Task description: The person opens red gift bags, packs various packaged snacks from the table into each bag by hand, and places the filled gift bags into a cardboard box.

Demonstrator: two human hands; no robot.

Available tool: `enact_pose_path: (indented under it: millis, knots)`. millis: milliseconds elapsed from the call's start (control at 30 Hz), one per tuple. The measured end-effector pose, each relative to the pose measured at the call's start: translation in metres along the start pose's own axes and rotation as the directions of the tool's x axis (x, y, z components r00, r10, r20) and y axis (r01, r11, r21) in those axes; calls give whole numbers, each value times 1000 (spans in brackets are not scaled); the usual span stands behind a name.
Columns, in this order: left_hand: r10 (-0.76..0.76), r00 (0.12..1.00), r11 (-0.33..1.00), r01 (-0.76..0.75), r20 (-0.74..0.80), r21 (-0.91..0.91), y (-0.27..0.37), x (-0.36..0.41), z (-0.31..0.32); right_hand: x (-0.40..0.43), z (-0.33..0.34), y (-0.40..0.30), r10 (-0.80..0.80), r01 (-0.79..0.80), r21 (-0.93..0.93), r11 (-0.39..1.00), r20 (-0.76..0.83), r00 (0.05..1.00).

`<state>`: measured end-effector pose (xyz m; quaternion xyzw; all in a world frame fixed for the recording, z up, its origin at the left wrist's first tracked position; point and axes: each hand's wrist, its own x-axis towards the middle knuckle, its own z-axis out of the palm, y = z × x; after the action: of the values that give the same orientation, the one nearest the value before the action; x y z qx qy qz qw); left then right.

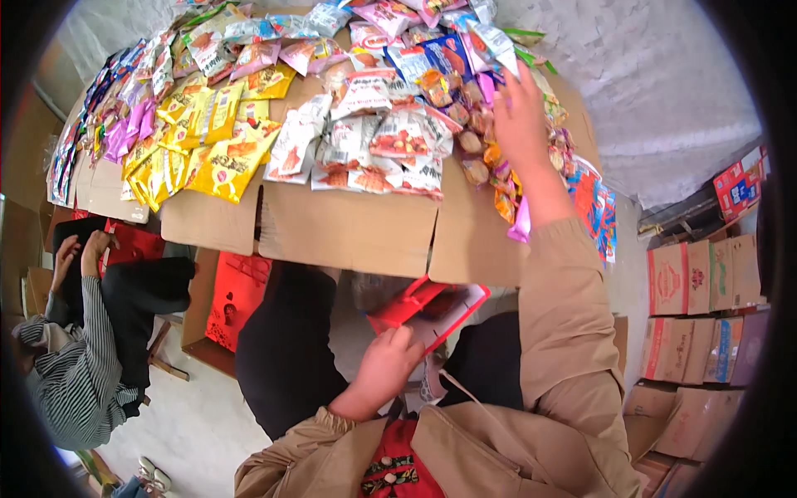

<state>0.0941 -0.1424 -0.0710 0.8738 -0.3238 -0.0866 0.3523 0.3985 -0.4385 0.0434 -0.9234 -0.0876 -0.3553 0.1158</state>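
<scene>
My left hand grips the near edge of a red paper gift bag, which is tilted between my knees with its opening towards me. My right hand reaches over the far right of the cardboard-covered table. Its fingertips are at a silvery snack packet; whether they grip it I cannot tell. Under and beside the hand lie small round wrapped sweets and orange-wrapped ones. White and red snack packets are piled at the middle, yellow packets to their left.
At left a seated co-worker in a striped top handles another red bag. An open carton beside my left leg holds a red bag. Blue and red packets lie at the table's right edge. Stacked cartons stand at right.
</scene>
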Motion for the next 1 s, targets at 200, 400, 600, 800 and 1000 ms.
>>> enact_pose_path:
  millis: [200, 400, 600, 800, 1000]
  knots:
    - [-54, 997, 999, 53, -60, -11, -3, 2, -1, -94, -142, -57, 45, -303, 564, 768, 425, 904]
    - [14, 995, 1000, -14, -94, -7, -2, -1, 5, -197, -192, -90, -261, -285, 554, 782, 707, 657]
    - [70, 993, 995, -63, -91, 76, -3, -7, 4, -240, -155, -96, -355, 33, 464, 885, 631, 690]
    - [41, 992, 998, -34, -121, 57, -1, -6, 1, -243, -115, -82, -338, 26, 367, 930, 822, 459]
    - [-31, 999, 999, 32, -40, 28, 3, -6, -2, -255, -87, -87, -320, -90, 418, 904, 801, 506]
